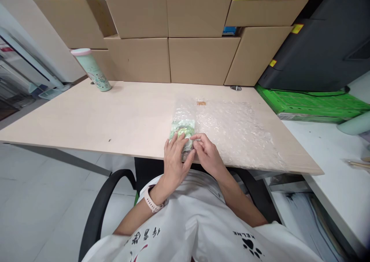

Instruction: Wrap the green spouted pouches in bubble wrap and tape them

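Note:
A green object wrapped in bubble wrap (pixel 183 127) lies near the front edge of the pale wooden desk (pixel 115 115). My left hand (pixel 175 160) rests on its near end with fingers curled over it. Right beside it, my right hand (pixel 206 154) pinches the wrap's edge with fingers bent. The bubble wrap sheet (pixel 237 131) spreads out flat to the right of the wrapped object. A small brown piece of tape (pixel 201 103) sits at the sheet's far edge.
Stacked cardboard boxes (pixel 199 57) line the back of the desk. A mint-green tumbler (pixel 92 70) stands at the back left. A green crate (pixel 312 106) under a dark machine (pixel 323 50) sits to the right. A black chair arm (pixel 101 208) is lower left.

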`<state>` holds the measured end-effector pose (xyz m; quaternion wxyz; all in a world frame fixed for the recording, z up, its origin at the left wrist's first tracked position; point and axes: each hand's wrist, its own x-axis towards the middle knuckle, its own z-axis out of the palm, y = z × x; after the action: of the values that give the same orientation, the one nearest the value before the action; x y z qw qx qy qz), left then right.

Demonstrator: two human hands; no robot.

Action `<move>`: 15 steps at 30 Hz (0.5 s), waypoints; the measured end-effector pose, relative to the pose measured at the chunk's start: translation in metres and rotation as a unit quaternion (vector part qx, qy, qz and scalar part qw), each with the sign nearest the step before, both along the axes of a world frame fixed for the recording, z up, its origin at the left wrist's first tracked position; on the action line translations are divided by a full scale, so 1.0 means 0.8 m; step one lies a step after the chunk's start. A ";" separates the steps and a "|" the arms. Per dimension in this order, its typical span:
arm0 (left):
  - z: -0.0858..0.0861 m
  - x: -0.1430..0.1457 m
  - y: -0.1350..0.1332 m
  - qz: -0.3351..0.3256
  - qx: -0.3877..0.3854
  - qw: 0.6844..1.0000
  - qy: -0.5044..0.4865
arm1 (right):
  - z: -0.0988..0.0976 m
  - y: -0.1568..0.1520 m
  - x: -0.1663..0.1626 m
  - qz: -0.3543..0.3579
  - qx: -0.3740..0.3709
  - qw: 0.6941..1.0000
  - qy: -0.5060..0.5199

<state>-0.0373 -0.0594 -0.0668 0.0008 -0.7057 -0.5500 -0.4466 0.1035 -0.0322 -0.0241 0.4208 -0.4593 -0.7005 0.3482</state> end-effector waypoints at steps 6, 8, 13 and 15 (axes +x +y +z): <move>-0.006 -0.001 0.000 -0.007 0.020 1.000 -0.021 | -0.003 -0.004 -0.005 -0.031 0.029 0.999 0.014; -0.010 -0.002 0.001 -0.005 0.043 0.999 -0.013 | -0.001 -0.007 -0.006 -0.034 0.029 0.999 0.019; 0.001 -0.005 -0.001 -0.027 0.059 0.998 -0.003 | -0.004 -0.004 -0.005 -0.020 -0.022 0.994 0.103; 0.011 -0.009 -0.008 -0.064 0.032 0.997 -0.028 | -0.009 0.000 -0.004 0.003 -0.067 0.988 0.142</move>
<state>-0.0445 -0.0659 -0.0583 -0.0209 -0.7261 -0.4890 -0.4829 0.1006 -0.0321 -0.0312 0.4831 -0.4302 -0.6103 0.4572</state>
